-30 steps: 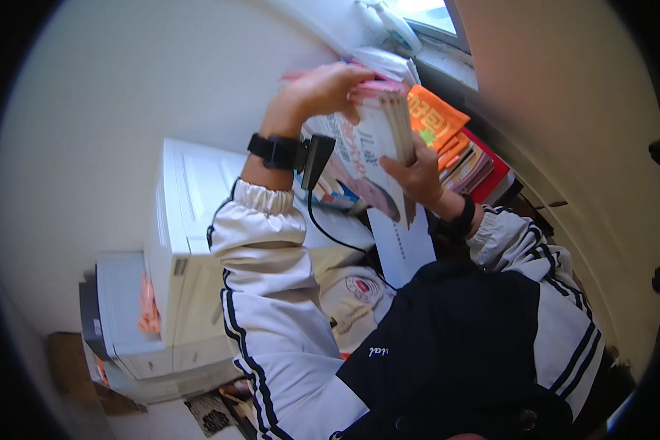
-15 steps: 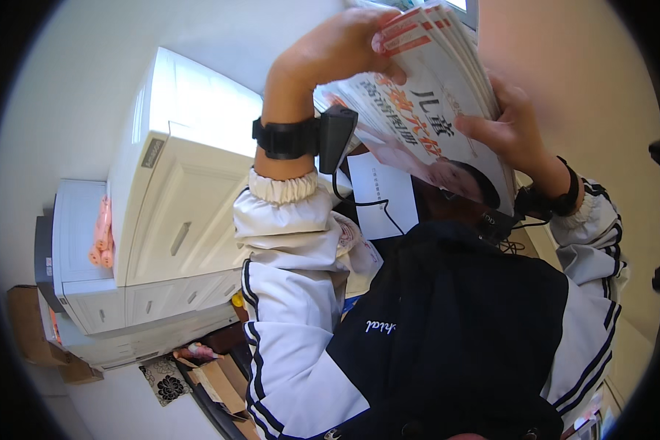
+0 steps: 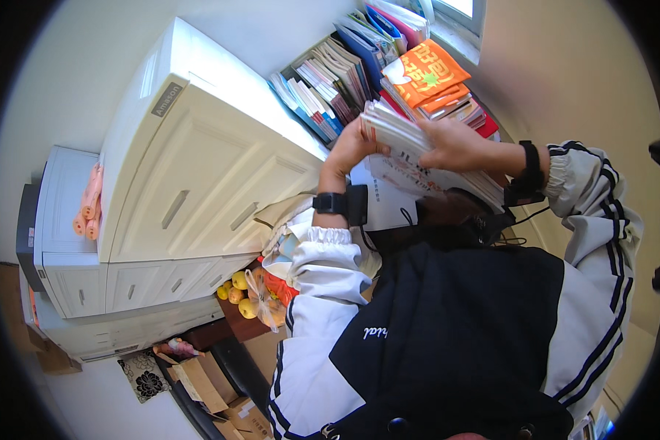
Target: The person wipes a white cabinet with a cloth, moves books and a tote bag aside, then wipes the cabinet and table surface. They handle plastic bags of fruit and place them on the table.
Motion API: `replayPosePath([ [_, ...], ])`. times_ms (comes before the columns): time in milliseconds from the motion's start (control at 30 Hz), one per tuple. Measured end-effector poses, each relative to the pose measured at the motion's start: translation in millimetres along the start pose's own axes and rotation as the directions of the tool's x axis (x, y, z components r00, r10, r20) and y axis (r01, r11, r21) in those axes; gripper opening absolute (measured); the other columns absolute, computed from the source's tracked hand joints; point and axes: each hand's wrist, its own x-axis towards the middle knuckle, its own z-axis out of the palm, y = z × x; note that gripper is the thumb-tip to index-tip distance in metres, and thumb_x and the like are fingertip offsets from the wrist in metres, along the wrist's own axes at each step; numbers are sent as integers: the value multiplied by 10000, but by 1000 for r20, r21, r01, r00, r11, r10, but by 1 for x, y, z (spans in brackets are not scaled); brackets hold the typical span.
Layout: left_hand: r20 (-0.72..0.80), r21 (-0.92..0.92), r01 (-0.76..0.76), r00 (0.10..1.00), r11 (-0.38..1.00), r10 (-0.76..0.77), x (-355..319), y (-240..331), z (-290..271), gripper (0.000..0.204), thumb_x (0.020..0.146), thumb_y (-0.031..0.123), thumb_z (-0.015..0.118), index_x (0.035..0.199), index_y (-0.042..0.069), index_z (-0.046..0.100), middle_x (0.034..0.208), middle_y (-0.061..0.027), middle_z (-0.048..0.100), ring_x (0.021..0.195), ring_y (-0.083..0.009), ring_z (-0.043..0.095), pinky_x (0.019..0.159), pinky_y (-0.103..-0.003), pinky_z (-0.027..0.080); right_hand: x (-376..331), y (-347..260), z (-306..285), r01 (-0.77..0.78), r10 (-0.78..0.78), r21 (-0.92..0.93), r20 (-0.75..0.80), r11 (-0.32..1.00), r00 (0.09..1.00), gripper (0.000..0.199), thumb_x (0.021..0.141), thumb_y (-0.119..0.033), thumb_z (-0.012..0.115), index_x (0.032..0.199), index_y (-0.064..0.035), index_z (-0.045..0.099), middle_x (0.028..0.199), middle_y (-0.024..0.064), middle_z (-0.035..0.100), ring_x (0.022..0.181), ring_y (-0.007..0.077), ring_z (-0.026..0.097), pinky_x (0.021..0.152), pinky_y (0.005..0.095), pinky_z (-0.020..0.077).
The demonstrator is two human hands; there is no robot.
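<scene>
A stack of thin white booklets [image 3: 411, 167] with printed covers is held up in front of my chest. My left hand [image 3: 353, 150] is closed round its left edge, thumb lying on the front cover. Across the upper right of the stack, my right hand [image 3: 447, 144] is closed on it, fingers partly hidden behind the covers. The lower end of the stack is in shadow. A white sheet [image 3: 381, 198] shows just below my left hand.
Books and folders [image 3: 330, 77] stand in a row beyond my hands. An orange folded bag [image 3: 427, 73] lies on a book pile beside the window. White cabinets [image 3: 198, 176] fill the left. Yellow fruit [image 3: 248, 308] and open cardboard boxes [image 3: 202, 381] are lower left.
Both hands have brought the booklets down and nearer my body, tilting the stack. My right hand has shifted to its upper part. The bookshelf row and orange bag now show.
</scene>
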Motion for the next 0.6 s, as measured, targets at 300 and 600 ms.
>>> replayPosePath([
  [300,-56,-157,111,991,981,-121,-29,-48,-3,347,754,-104,705,1069,40,681,1011,-31,716,919,-138,656,868,-312,531,11,-10,12,-29,50,-90,237,996,970,643,804,-387,694,1252,29,494,1037,286,648,974,373,656,843,419,515],
  [600,-29,-202,117,992,972,-125,-28,-62,-15,335,768,-73,705,1085,32,672,1039,-20,705,941,-131,638,892,-296,505,-66,117,38,-163,-138,958,199,237,970,932,791,-396,787,1494,-34,294,1458,196,431,1343,274,424,1102,400,346],
])
